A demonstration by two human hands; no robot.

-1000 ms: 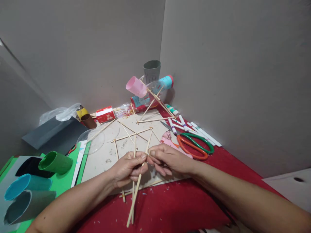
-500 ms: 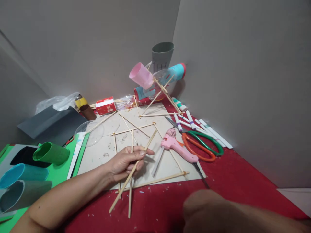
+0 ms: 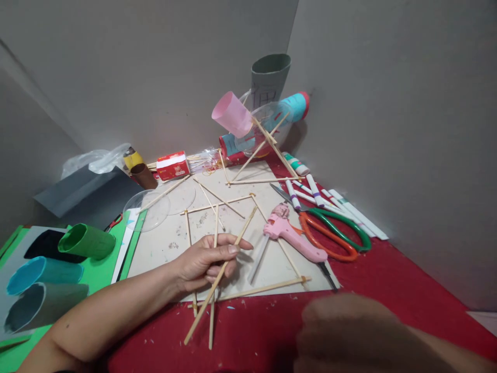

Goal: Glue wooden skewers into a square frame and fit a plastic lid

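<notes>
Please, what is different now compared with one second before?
The right hand has left the side of the left hand and pulled back toward the body, low right; it is blurred, so whether it holds anything is unclear. The pink glue gun, partly hidden before, now shows. The left hand still holds two crossed sticks.

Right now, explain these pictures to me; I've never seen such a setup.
There is no machine, just a person's bare left hand and right hand, seen by a camera worn on the head, looking forward and down. The left hand holds two crossing wooden sticks; the right is too blurred to tell what it holds. On the pale board lie a pink glue gun and most of a four-sided stick frame. Toward the right are scissors and markers; on the left, paper tubes.
</notes>
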